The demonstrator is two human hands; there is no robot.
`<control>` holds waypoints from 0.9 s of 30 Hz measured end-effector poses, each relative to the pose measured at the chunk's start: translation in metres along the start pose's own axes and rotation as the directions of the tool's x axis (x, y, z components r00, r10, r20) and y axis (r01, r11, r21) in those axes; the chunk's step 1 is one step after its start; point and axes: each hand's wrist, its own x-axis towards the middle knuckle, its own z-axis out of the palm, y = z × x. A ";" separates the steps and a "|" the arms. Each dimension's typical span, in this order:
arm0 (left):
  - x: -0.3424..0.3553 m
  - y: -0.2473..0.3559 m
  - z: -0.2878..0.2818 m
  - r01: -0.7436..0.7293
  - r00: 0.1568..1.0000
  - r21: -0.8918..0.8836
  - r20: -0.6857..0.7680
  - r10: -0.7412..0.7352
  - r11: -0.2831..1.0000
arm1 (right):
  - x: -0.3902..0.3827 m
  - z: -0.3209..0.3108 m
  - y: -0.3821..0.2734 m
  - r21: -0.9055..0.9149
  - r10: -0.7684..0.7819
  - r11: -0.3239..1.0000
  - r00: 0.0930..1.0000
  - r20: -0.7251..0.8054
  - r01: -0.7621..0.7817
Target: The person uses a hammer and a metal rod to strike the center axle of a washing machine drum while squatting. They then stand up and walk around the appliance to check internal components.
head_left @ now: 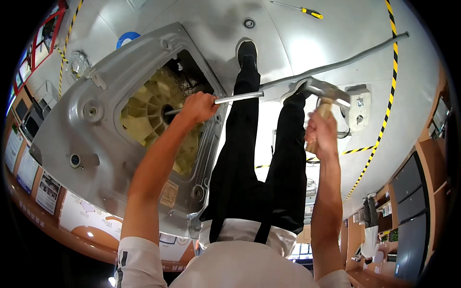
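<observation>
1. Silver metal rod [240, 97] runs through the left grip [198, 107] — fingers curled tight round it, wrist over the edge of the cutout.
2. Rod's inner stretch shows left of that grip, heading to the dark centre of a yellowish ribbed wheel [149, 109] inside a grey cabinet [139, 57]. Can't tell how deep it sits.
3. Outer stretch sticks out to the right of the left grip, crossing in front of the left leg of the black trousers [242, 125]. Bare tip points right.
4. Right grip [321, 130] is clenched on the wooden handle of a hammer [331, 92]. Steel head is just above the knuckles in view; handle butt shows below.
5. Hammer head is right of the rod tip — the two are apart, with the gap between the legs partly between them.
6. On the floor [307, 53]: grey hose [345, 61] slanting up to the right, yellow-black screwdriver [312, 12] near the top edge, small round fitting [249, 23] left of it.
7. Pale blocky part [359, 110] just right of the hammer head; yellow-black tape [392, 81] farther right.
8. Another person [370, 235], white top, well apart at lower right.
</observation>
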 end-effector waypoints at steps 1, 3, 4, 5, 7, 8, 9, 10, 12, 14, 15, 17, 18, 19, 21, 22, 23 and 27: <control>0.002 -0.002 0.000 0.024 1.000 -0.010 -0.009 -0.024 1.000 | 0.003 -0.004 -0.011 0.052 -0.025 0.998 0.998 -0.058 0.028; -0.005 -0.009 0.010 0.066 0.998 -0.027 0.014 -0.065 0.997 | 0.009 0.001 0.005 -0.029 -0.050 0.998 0.998 -0.045 0.049; -0.006 -0.012 0.013 0.072 0.997 -0.020 0.030 -0.071 0.997 | 0.008 0.016 0.022 -0.158 -0.024 0.987 0.999 -0.032 0.019; -0.003 -0.015 0.014 0.072 0.996 -0.013 0.046 -0.071 0.997 | 0.005 0.030 0.033 -0.280 0.003 0.960 1.000 -0.026 -0.010; 0.001 -0.015 0.017 0.054 0.996 0.012 0.076 -0.055 0.998 | -0.005 0.050 0.037 -0.303 0.048 0.953 0.969 0.243 0.029; -0.001 -0.020 0.014 0.057 0.995 0.034 0.081 -0.060 0.998 | 0.006 0.056 0.035 -0.242 0.105 0.969 0.957 0.270 -0.038; -0.003 -0.023 0.010 0.060 0.994 0.057 0.085 -0.065 0.997 | 0.006 0.053 0.036 -0.228 0.115 0.972 0.969 0.218 -0.064; -0.003 -0.020 0.010 0.054 0.996 0.040 0.067 -0.057 0.998 | 0.004 0.044 0.036 -0.210 0.125 0.974 0.978 0.166 -0.089; -0.009 0.000 0.006 0.052 0.998 0.011 0.044 -0.052 0.999 | 0.001 0.038 0.034 -0.166 0.168 0.974 0.984 0.059 -0.156; -0.006 0.008 0.007 0.103 0.985 0.040 0.131 -0.107 0.994 | 0.005 0.017 0.044 -0.139 0.165 0.979 0.978 0.130 -0.146; 0.002 0.008 0.006 0.130 0.979 0.059 0.152 -0.138 0.990 | 0.006 0.010 0.044 -0.158 0.124 0.982 0.980 0.157 -0.099; 0.004 0.007 0.010 0.058 0.991 0.044 0.117 -0.063 0.997 | 0.005 -0.003 0.043 -0.137 0.190 0.975 0.975 0.118 -0.174; 0.004 0.009 0.010 0.081 0.990 0.069 0.113 -0.089 0.994 | 0.002 -0.005 0.043 -0.137 0.220 0.968 0.973 0.073 -0.209; 0.006 0.009 0.009 0.058 0.993 0.052 0.104 -0.063 0.997 | 0.006 -0.009 0.047 -0.099 0.234 0.969 0.968 0.087 -0.225; 0.009 0.005 0.015 0.015 0.993 0.051 0.115 -0.020 0.999 | 0.009 -0.010 0.049 -0.076 0.256 0.965 0.964 0.073 -0.251; 0.006 0.000 0.018 0.004 0.995 0.049 0.095 -0.008 0.999 | 0.005 -0.010 0.050 -0.067 0.267 0.963 0.960 0.081 -0.262; 0.002 -0.002 0.022 -0.015 0.997 0.046 0.076 0.011 0.999 | 0.005 -0.010 0.052 -0.073 0.271 0.961 0.959 0.081 -0.265; -0.005 -0.008 0.031 -0.045 0.998 0.054 0.056 0.042 0.998 | 0.001 -0.011 0.057 -0.096 0.269 0.961 0.957 0.112 -0.259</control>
